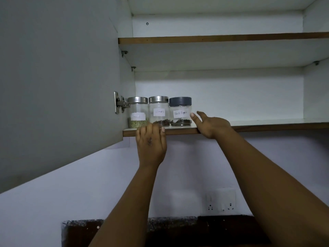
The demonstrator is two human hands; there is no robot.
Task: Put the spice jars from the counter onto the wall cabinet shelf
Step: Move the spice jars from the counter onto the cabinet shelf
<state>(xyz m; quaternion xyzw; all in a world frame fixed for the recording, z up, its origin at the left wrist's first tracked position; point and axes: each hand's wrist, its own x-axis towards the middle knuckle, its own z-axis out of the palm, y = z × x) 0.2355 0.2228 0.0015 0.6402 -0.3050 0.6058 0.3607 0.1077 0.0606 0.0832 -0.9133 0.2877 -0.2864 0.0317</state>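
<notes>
Wall cabinet standing open, three spice jars lined up at the left end of its lowest shelf (pixel 267 124).

Nothing is held: the right hand (pixel 211 124) is spread, thumb tip just beside the black pepper jar (pixel 180 111), fingers over the shelf's front edge; the left hand (pixel 151 141) has its fingers loosely curled against that edge, below the cloves jar (pixel 158 111). Leftmost, by the door hinge (pixel 120 103), stands the fennel jar (pixel 138 112). All stand upright, side by side. The black pepper jar lies left of the right hand, the nearer one for any nudge.
</notes>
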